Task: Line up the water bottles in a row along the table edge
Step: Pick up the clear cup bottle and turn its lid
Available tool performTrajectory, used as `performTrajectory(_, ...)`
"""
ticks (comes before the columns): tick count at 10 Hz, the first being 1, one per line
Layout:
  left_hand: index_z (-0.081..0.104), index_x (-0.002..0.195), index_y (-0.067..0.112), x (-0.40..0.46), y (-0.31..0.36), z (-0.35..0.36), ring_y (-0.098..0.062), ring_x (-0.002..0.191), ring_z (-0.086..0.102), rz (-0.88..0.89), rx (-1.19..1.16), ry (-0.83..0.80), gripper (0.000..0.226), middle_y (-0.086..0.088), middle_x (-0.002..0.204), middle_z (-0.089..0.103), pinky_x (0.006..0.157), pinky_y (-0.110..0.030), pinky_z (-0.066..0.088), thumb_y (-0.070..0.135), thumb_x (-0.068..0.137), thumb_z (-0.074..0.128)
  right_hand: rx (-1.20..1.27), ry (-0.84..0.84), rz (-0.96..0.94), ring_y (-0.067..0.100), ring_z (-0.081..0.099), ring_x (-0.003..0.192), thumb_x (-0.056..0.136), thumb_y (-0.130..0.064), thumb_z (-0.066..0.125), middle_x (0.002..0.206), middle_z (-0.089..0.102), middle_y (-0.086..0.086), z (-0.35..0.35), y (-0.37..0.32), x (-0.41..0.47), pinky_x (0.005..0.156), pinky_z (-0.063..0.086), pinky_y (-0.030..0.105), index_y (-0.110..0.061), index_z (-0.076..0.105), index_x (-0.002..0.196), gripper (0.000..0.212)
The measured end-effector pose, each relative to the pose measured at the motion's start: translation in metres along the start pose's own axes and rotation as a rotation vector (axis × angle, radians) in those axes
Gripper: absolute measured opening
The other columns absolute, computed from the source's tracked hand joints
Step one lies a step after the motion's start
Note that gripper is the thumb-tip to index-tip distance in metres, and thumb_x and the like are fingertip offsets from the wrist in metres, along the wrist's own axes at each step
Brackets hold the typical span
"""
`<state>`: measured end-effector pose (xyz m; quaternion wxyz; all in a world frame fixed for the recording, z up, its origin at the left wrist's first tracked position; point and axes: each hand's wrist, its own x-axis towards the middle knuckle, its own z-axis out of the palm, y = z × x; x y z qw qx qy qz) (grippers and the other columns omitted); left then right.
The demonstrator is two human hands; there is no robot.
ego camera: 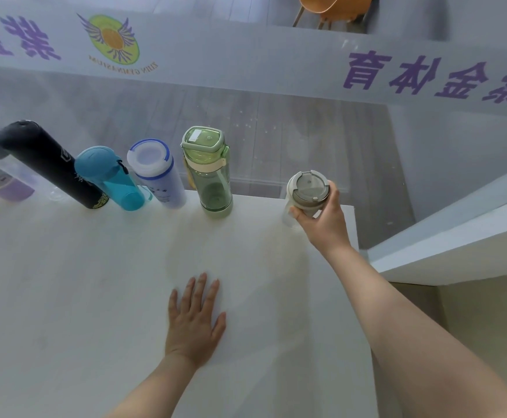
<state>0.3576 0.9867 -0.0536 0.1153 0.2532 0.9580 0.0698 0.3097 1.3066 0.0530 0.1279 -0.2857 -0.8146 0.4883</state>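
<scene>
Glass wall (276, 86) with purple lettering, grey plank floor (306, 137), orange chair (327, 7)

A gym or sports hall, seemingly — beyond the right hand (326, 215) a glass wall (306, 131) carries a frosted band (246, 55) with mirrored purple lettering and a winged logo (114, 39).

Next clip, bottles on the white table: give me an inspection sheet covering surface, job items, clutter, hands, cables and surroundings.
Surface: white matte table, bare in the foreground.
Job's things: tall black bottle, blue plastic bottle, white bottle with blue-rimmed lid and green transparent bottle stand in a row along the far edge; clear bottle with grey lid is near the right corner.
Clutter: blurred purple item at far left, unclear what.
Hands: left hand flat on the table, empty; right hand gripping the grey-lidded bottle.
Cables: nothing seen.
Surroundings: glass panel with purple lettering; orange chair beyond.
</scene>
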Motion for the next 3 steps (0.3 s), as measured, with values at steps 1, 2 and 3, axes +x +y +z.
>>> performTrajectory(1,0.031,0.148,0.022,-0.001,0.001,0.001,-0.026,0.143,0.023,0.005,0.004,0.013,0.066,-0.006,0.156,0.028,0.112,-0.057,0.018,0.05,0.089,0.033,-0.012,-0.013,0.023,0.014,0.051,0.122,0.077,-0.032,0.079,0.138,0.05,-0.006,0.0,0.001,-0.003,0.1,0.042,0.028,-0.026,0.024,0.146,0.089)
performTrajectory(2,0.031,0.148,0.022,0.0,0.001,0.001,-0.025,0.143,0.022,0.026,0.022,0.037,0.066,-0.006,0.156,0.028,0.112,-0.056,0.017,0.05,0.088,0.034,-0.048,-0.054,0.078,0.016,0.036,0.139,0.076,-0.039,0.08,0.153,0.035,-0.003,-0.003,0.002,-0.007,0.107,0.033,0.026,-0.025,0.009,0.153,0.105)
performTrajectory(3,0.029,0.149,0.024,0.002,-0.002,0.004,-0.021,0.146,0.015,0.025,-0.012,0.044,0.066,-0.005,0.156,0.027,0.113,-0.054,0.014,0.052,0.09,0.032,-0.083,0.032,0.059,0.017,0.022,0.146,0.079,-0.046,0.076,0.16,0.022,0.002,-0.016,-0.009,-0.02,0.115,0.024,0.031,-0.018,0.006,0.155,0.107)
